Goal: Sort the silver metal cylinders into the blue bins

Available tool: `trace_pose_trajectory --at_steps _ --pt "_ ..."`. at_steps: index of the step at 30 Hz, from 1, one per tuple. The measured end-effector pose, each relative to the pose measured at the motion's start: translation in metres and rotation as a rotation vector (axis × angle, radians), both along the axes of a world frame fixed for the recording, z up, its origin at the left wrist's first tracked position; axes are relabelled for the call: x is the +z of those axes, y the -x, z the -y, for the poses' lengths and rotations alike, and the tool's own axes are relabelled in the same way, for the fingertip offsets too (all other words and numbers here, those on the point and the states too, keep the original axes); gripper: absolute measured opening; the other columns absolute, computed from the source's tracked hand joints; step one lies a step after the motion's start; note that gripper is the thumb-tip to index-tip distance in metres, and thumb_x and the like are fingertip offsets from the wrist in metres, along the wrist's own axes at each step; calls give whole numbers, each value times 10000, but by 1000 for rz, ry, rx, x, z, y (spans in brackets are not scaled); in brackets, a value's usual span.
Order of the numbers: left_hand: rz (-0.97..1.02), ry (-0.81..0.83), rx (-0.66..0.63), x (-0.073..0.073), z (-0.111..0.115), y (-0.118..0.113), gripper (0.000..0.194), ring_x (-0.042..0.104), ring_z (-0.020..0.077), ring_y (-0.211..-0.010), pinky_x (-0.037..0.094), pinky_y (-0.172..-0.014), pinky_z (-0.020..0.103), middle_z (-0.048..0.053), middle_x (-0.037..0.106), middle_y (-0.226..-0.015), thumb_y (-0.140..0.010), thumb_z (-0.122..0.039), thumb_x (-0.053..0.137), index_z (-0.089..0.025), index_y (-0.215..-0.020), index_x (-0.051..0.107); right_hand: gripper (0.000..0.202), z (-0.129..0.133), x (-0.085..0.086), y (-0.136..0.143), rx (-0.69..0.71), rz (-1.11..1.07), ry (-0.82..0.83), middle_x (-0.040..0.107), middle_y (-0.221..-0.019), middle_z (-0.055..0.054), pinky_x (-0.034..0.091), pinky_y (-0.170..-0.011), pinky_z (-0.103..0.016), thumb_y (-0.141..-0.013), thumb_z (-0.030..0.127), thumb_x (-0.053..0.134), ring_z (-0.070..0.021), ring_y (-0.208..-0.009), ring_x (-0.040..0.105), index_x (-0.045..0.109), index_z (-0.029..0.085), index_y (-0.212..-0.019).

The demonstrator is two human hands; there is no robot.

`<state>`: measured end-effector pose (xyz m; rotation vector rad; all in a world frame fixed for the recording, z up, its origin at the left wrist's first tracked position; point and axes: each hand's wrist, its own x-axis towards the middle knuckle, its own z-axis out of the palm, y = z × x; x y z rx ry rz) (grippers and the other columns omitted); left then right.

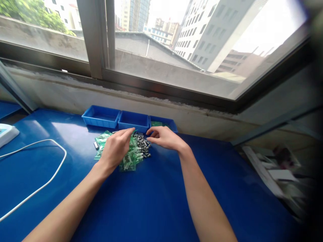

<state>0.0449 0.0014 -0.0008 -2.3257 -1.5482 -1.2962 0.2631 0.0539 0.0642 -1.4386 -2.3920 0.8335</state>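
My left hand [116, 146] is over the left part of a pile of small green plastic bags [128, 163], its fingers stretched out toward the right. Its underside and anything beneath it are hidden. To the right, my right hand [163, 137] hovers beside a heap of small dark and silvery cylindrical parts [143, 146]. Its fingers are loosely bent, with a gap between thumb and forefinger, and I see nothing in them. Some bags hold pale parts. One loose dark-and-white piece [96, 145] lies left of the bags.
Behind the pile stand a left blue bin [101, 122], a middle blue bin [133, 126] and a right blue bin [173, 125] with green material inside. A white cable [57, 171] curves across the blue table [141, 208] from a white device [7, 133]. A window [161, 88] rises beyond.
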Motion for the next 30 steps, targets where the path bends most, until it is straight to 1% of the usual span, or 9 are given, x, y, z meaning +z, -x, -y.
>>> trace_pose_trajectory --at_steps 3,5,7,9,13,17,20,23,30 --pt "241 -31 -3 4 2 -4 269 729 220 -977 581 -910 355 65 754 -1111 -947 -246 571 -208 -1182 698 252 2 3 5 -19 -107 -17 751 -883 -35 525 -708 -249 -853 335 648 -174 -800 700 700 210 -1066" --pt "439 29 -4 8 4 -7 260 735 202 -917 596 -868 330 50 764 -1041 -901 -316 655 -211 -1131 712 333 4 4 9 -20 -212 -6 744 -974 -48 531 -696 -247 -835 345 680 -170 -822 696 678 213 -1141" --pt "618 123 -15 11 5 -9 309 734 194 -861 610 -801 310 47 764 -973 -833 -386 729 -200 -1080 720 440 5 3 13 -4 -333 36 731 -1047 -59 539 -681 -247 -808 375 722 -167 -834 692 645 219 -1212" --pt "741 208 -23 13 6 -9 372 727 196 -829 608 -747 297 53 761 -927 -759 -437 787 -184 -1026 730 451 4 2 16 19 -449 114 734 -995 -60 545 -665 -251 -790 419 744 -165 -804 691 654 200 -1173" --pt "885 300 -2 13 3 -8 408 716 206 -814 586 -749 300 69 764 -886 -677 -471 840 -161 -930 760 381 -2 -4 15 -9 -591 227 712 -744 -37 535 -629 -257 -726 471 789 -149 -673 665 701 144 -899" --pt "1060 352 24 11 -2 -7 411 709 200 -780 570 -729 299 74 764 -851 -701 -491 818 -145 -918 770 400 -10 -6 -1 -89 -597 235 703 -706 -27 494 -583 -231 -683 457 820 -110 -594 610 732 127 -891" --pt "1133 366 5 9 -4 -8 402 699 180 -776 554 -739 280 63 757 -849 -701 -479 821 -151 -925 759 392 -13 -6 -13 -101 -539 258 698 -683 -27 463 -550 -217 -680 449 822 -107 -584 600 744 122 -880" --pt "1146 371 -21 9 -3 -9 380 686 165 -776 534 -735 256 48 740 -837 -696 -465 830 -158 -901 743 418 -13 -4 -19 -138 -559 245 699 -683 -30 463 -550 -219 -659 459 838 -107 -580 597 749 119 -886" --pt "1039 456 -91 8 3 -18 320 671 160 -785 509 -711 242 19 695 -818 -757 -462 783 -173 -844 680 460 -19 -3 -33 -368 -758 89 655 -594 -5 470 -508 -228 -589 473 875 -120 -524 596 706 135 -852"
